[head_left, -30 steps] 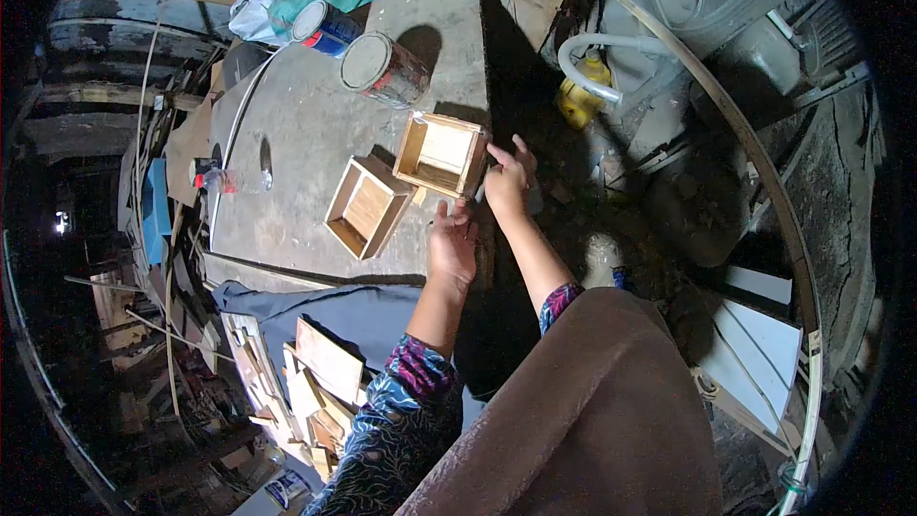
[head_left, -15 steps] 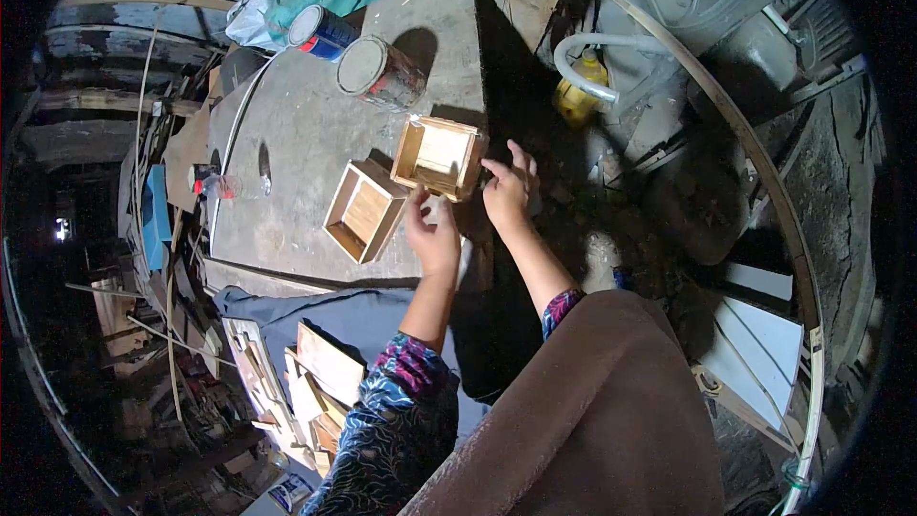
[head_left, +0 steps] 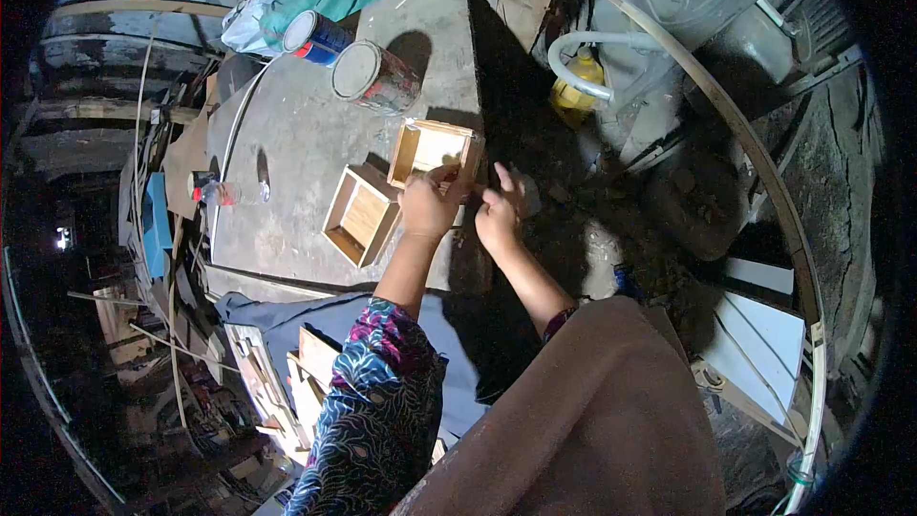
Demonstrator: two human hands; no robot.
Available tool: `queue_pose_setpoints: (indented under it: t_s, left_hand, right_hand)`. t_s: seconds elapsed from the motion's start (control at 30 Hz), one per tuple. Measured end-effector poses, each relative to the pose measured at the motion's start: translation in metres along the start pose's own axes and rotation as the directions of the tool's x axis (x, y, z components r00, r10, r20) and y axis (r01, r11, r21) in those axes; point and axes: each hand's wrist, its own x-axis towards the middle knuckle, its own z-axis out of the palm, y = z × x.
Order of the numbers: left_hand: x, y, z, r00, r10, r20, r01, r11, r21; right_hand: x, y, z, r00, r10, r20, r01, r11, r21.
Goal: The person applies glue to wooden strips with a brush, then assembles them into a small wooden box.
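Two small open wooden boxes lie on the grey tabletop, one beside the other. My left hand (head_left: 429, 204) is at the near side of the upper wooden box (head_left: 441, 145), its bent fingers closed over the near wall. Just off that box's near right corner is my right hand (head_left: 500, 213), one finger stretched out and the thumb towards the corner; nothing shows in it. The lower wooden box (head_left: 364, 216) rests tilted to the left of my left hand, untouched. My left fingertips partly hide the upper box's near edge.
Two paint cans, one blue (head_left: 317, 36) and one grey-lidded (head_left: 374, 78), stand behind the boxes. A clear bottle (head_left: 222, 193) lies at the left. Wood pieces (head_left: 272, 387) rest on dark cloth (head_left: 258, 311). The table's right edge drops into shadow beside my right hand.
My left hand has moved up and onto the near wall of the upper box, its fingers closing in. My right hand has shifted slightly down and nearer to the left.
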Motion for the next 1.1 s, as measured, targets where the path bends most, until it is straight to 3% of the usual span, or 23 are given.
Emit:
queue_pose_setpoints:
  t_s: [0.13,0.2,0.33,0.4,0.53,0.6,0.63,0.7,0.8,1.03,1.1]
  left_hand:
    - [0.001,-0.001,0.0,1.0,0.017,-0.009,-0.017,0.999,-0.037]
    - [0.002,-0.001,0.001,0.999,0.024,-0.025,-0.026,0.997,-0.067]
    - [0.001,0.003,-0.004,0.998,0.052,-0.019,-0.054,0.995,-0.085]
    - [0.003,0.005,-0.006,1.0,0.022,0.014,-0.019,0.99,-0.137]
    - [0.002,0.0,-0.003,0.997,0.071,-0.02,-0.074,0.982,-0.175]
    - [0.003,-0.001,-0.003,0.996,0.082,-0.024,-0.085,0.985,-0.151]
    - [0.004,-0.001,-0.002,0.996,0.081,-0.023,-0.084,0.985,-0.152]
    - [0.004,-0.001,-0.003,0.999,0.05,0.015,-0.045,0.975,-0.219]
    - [0.003,0.0,-0.005,0.997,0.034,0.063,-0.022,0.983,-0.18]
    - [0.003,-0.002,-0.002,0.997,0.073,-0.022,-0.076,0.98,-0.185]
    - [0.003,-0.004,0.0,0.998,0.06,-0.021,-0.063,0.971,-0.229]
  right_hand:
    - [-0.022,-0.002,0.013,0.995,0.098,-0.019,-0.096,0.992,0.084]
    - [-0.027,-0.001,0.019,0.978,0.204,-0.043,-0.173,0.909,0.38]
    - [-0.031,-0.005,0.023,0.969,0.234,-0.075,-0.201,0.931,0.304]
    - [-0.028,-0.003,0.024,0.975,0.221,-0.031,-0.178,0.853,0.491]
    - [-0.027,-0.009,0.015,0.956,0.277,-0.093,-0.235,0.919,0.318]
    - [-0.026,-0.001,0.018,0.953,0.288,0.098,-0.301,0.843,0.446]
    - [-0.026,0.0,0.017,0.949,0.292,0.117,-0.311,0.814,0.49]
    - [-0.024,-0.002,0.012,0.947,0.31,0.078,-0.305,0.803,0.512]
    - [-0.01,-0.008,0.002,0.931,0.363,0.047,-0.33,0.777,0.536]
    - [0.033,-0.01,-0.002,0.912,0.408,0.047,-0.368,0.761,0.534]
    - [0.04,-0.009,0.001,0.929,0.367,-0.039,-0.329,0.871,0.365]
